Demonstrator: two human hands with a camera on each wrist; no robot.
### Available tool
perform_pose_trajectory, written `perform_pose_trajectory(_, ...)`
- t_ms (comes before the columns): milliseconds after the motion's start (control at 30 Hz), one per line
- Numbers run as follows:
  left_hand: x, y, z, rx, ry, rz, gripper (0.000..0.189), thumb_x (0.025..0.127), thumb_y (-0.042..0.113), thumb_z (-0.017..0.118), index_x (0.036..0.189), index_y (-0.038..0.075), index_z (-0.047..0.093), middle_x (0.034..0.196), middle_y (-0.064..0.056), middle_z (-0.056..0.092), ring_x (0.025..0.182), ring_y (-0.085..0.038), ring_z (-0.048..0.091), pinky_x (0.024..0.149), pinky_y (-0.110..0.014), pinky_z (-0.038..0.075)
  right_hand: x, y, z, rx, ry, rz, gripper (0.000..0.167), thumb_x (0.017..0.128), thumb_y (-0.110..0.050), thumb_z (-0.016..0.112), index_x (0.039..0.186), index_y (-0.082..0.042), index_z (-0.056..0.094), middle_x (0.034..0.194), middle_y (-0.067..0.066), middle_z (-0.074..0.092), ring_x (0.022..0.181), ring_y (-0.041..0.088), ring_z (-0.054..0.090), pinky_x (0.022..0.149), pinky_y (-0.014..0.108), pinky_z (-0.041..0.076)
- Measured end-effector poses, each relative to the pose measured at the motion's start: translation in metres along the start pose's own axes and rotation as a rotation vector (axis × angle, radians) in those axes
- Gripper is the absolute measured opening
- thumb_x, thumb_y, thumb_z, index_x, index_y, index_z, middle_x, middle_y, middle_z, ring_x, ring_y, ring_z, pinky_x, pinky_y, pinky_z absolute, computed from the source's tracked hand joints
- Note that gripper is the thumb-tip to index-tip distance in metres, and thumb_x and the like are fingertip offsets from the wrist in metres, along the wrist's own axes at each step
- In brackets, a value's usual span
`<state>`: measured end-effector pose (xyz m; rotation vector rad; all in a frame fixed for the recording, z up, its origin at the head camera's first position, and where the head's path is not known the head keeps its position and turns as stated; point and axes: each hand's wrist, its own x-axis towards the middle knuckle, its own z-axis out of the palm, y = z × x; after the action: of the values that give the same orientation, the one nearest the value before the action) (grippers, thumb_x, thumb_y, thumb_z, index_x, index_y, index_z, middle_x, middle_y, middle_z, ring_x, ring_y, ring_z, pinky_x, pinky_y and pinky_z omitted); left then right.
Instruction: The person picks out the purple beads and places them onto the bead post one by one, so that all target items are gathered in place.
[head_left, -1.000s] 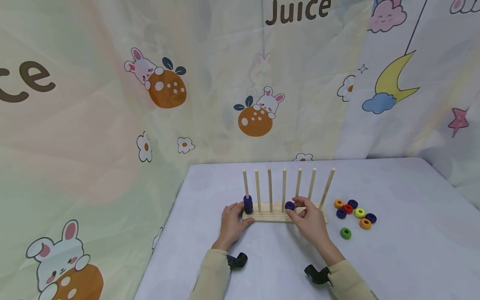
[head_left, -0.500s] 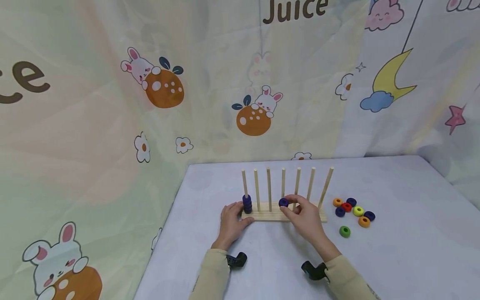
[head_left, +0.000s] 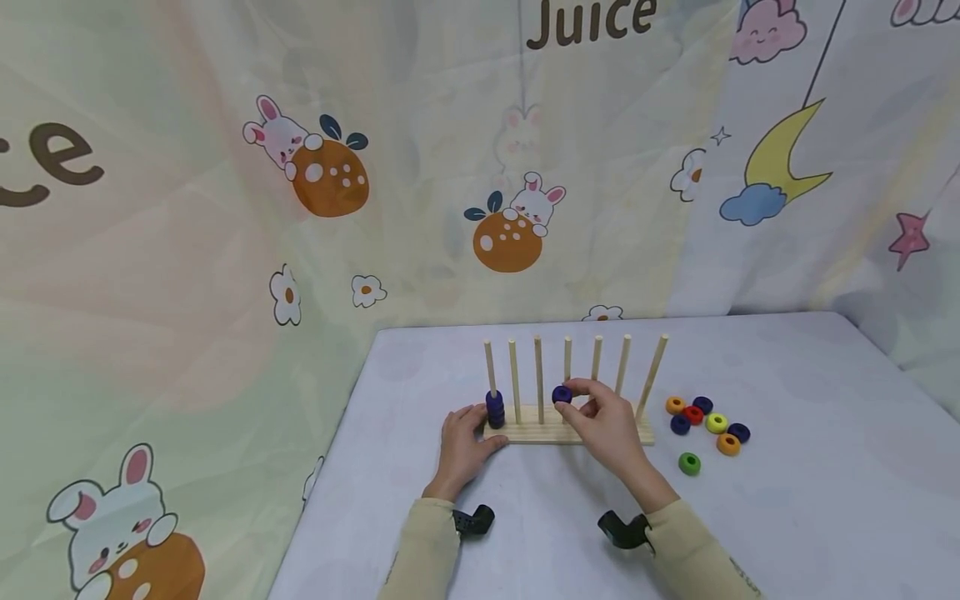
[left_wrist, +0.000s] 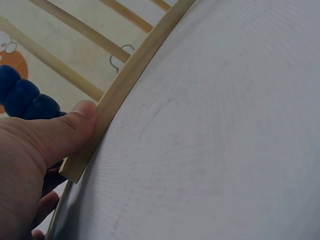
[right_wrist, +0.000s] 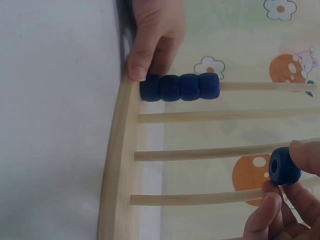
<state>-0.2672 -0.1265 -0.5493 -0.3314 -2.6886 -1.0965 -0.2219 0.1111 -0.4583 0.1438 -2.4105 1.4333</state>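
One blue bead [right_wrist: 290,167], pinched in right hand [head_left: 603,421], right of four-bead stack [head_left: 495,411]; left hand [head_left: 460,452] clamped on rack base [head_left: 538,434].

Held bead [right_wrist: 289,167] is solid dark blue, and the stacked beads [right_wrist: 180,87] match it. Loose ones are a proper mix: two orange beads [head_left: 729,451], a red bead [head_left: 691,416], a yellow bead [head_left: 717,428], a green bead [head_left: 690,471], plus three more dark blue beads [head_left: 680,428]. Rack base [head_left: 527,432] and pegs [head_left: 538,375] are pale blond wood, grain stripes on the base. Counter [head_left: 525,517]'s white with a slight lilac tint. Sleeves [head_left: 423,542] are beige, wrist cameras [head_left: 474,522] black. Backdrop [head_left: 420,200]'s the busy bit tbh: washed-out cream, peach and mint, brown lettering [head_left: 543,25], white rabbits [head_left: 120,521] with pink inner ears, white-spotted orange fruits [head_left: 330,177], white flowers [head_left: 367,291] with orange centres, a yellow moon [head_left: 772,158], a blue cloud [head_left: 753,204], a pink cloud [head_left: 771,33] and a pink star [head_left: 911,237].
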Motion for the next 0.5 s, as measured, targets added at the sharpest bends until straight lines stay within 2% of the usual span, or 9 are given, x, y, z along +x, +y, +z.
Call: perform_pose_trajectory(500, -0.001, 0.001, 0.000, 0.010, -0.006, -0.002, 0.063, 0.079, 0.031, 0.081, 0.132, 0.004, 0.060, 0.131, -0.008, 0.063, 0.132, -0.028, 0.044, 0.119, -0.049, 0.015, 0.005, -0.014, -0.003, 0.025, -0.010, -0.017, 0.032, 0.086, -0.019, 0.076, 0.116, -0.011, 0.067, 0.104, 0.006, 0.068, 0.066, 0.018, 0.055, 0.047, 0.024, 0.043)
